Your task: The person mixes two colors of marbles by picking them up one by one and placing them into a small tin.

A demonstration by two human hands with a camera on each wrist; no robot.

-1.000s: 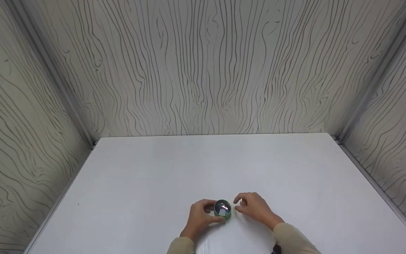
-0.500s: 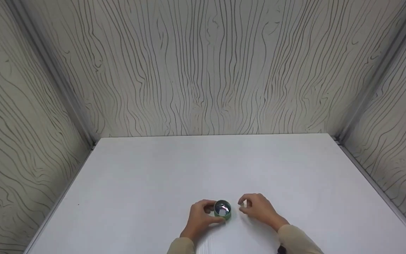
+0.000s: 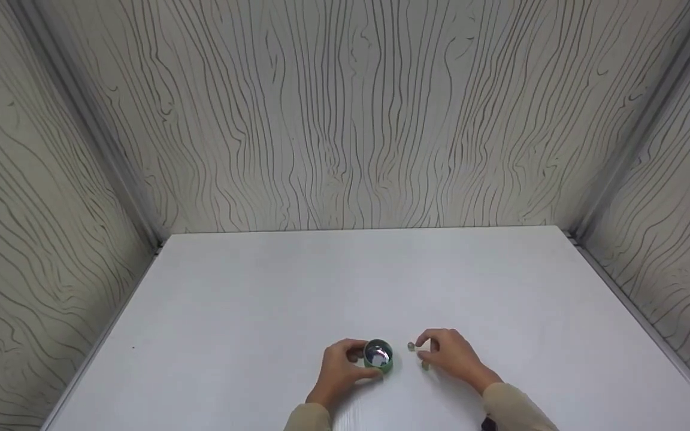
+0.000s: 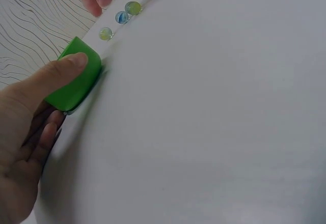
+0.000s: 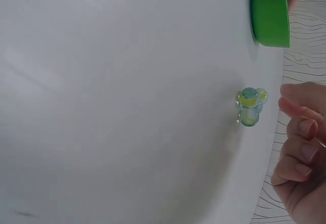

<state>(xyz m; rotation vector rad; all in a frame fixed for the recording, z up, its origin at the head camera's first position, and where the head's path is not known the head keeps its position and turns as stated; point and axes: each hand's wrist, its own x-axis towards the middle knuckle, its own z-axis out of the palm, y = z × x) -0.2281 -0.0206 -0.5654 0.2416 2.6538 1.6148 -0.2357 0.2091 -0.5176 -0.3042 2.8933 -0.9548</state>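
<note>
My left hand (image 3: 336,369) holds a small green cup (image 3: 379,355) from its left side, thumb near and fingers behind. The cup stands mouth up on the white table, with a shiny, dark-looking inside. In the left wrist view the thumb presses the green wall (image 4: 76,89). Several clear glass marbles (image 4: 121,17) with yellow, green and blue swirls lie close together right of the cup. Right beside them is my right hand (image 3: 451,353), thumb and index finger apart. In the right wrist view the other fingers curl loosely, and the clustered marbles (image 5: 249,116) sit apart from the fingertips.
The white table (image 3: 261,299) spreads out around both hands. Wood-grain panels (image 3: 345,120) rise at the back and both sides, with grey strips in the corners. A tiny dark speck (image 3: 133,347) shows on the table at the left.
My right hand has drawn rightward, away from the cup. Marbles hidden by its fingers a second ago now show on the table. The left hand and the cup have stayed still.
</note>
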